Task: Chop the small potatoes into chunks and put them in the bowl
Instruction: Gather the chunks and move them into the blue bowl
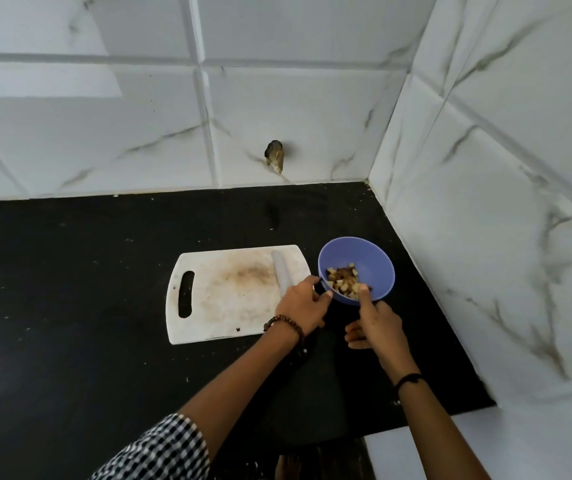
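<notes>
Checked sleeve [160, 448] nearest; right fingers [364, 306] pinch bowl [376, 265] rim, potato chunks [343, 282] beside thumb; left fingers [324, 295] grip knife [281, 271].

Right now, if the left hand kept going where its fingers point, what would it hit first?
The left hand would likely meet the bowl at its near rim first, just ahead; depth is unclear.
</notes>
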